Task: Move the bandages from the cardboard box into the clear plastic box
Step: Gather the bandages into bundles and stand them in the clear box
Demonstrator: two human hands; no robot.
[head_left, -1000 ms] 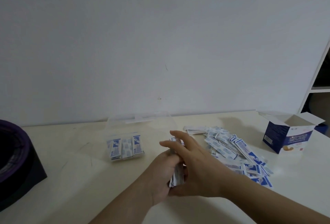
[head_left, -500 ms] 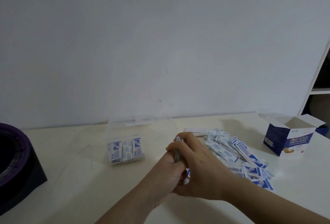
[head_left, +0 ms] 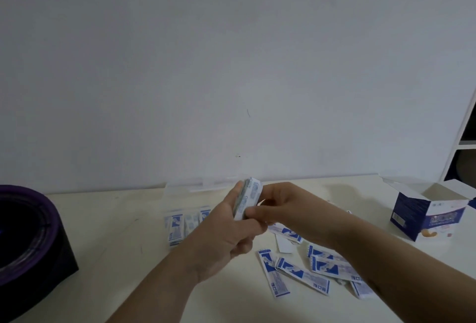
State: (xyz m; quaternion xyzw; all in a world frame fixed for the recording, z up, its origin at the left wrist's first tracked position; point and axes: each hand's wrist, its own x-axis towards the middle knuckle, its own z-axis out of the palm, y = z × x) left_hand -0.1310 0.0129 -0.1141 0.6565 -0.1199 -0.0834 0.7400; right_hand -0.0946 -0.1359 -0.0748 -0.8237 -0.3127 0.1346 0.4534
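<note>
Held stack: a stack of bandages (head_left: 249,197) stands on end above the table (head_left: 108,232), between both hands and in front of the clear plastic box (head_left: 177,187).
Left hand: the left hand (head_left: 221,235) grips the lower part of the stack from the left, with its fingers curled round it.
Right hand: the right hand (head_left: 286,206) pinches the stack's right edge, with the thumb on the near face and the fingers curled over the far side.
Clear plastic box: it sits open on the table beyond the left hand. Its walls are faint against the pale top.
Bandages already in: a row of packed bandages (head_left: 175,227) lies inside the clear plastic box, partly hidden by the left hand.
Loose bandages: the loose bandages (head_left: 301,275) are scattered on the table under and beside the right forearm, overlapping one another.
Wrapper print: the wrappers are white with a solid blue block at one end and a small square code at the other. The text lines are too small to read.
Cardboard box: the cardboard box (head_left: 412,209) stands at the right, well apart from the hands, with its top flaps open.
Box print: one side is dark blue and carries a small pale label. The front is white and purple with blurred lettering that cannot be read, and a tan shape is printed below it.
Left edge: a dark round object (head_left: 31,219) with a purple rim rests on the table.
</note>
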